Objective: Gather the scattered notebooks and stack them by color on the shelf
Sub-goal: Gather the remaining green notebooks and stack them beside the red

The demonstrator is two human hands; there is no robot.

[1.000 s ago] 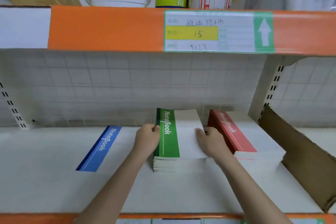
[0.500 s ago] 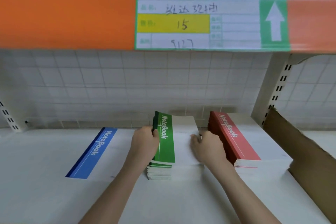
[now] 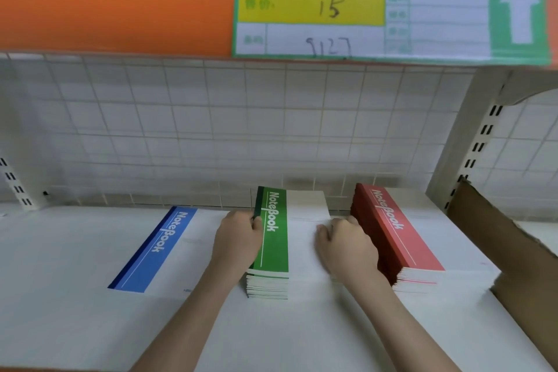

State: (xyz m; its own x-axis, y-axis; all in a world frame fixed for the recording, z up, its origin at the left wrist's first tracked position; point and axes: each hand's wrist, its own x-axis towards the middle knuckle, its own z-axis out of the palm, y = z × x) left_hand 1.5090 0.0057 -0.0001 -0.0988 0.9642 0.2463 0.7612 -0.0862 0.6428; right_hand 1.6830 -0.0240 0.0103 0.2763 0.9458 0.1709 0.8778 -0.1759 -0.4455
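A stack of green-spined notebooks (image 3: pixel 273 251) stands in the middle of the white shelf (image 3: pixel 60 296). My left hand (image 3: pixel 238 238) grips the stack's left spine edge, thumb on the top cover. My right hand (image 3: pixel 347 248) holds its right side, fingers curled over the white cover. Close on the right stands a stack of red-spined notebooks (image 3: pixel 401 238), almost touching my right hand. To the left a blue-spined notebook (image 3: pixel 154 251) lies flat on the shelf.
A brown cardboard piece (image 3: pixel 498 235) leans at the right end of the shelf. An orange shelf edge (image 3: pixel 114 0) with a price label (image 3: pixel 362 6) hangs overhead. A white wire grid (image 3: pixel 211 130) backs the shelf, and a slotted upright (image 3: pixel 480 142) stands at right.
The view has moved closer and lower, so the tape rolls on the upper shelf left the frame. Both hands stay on the green stack, which sits slightly further back.
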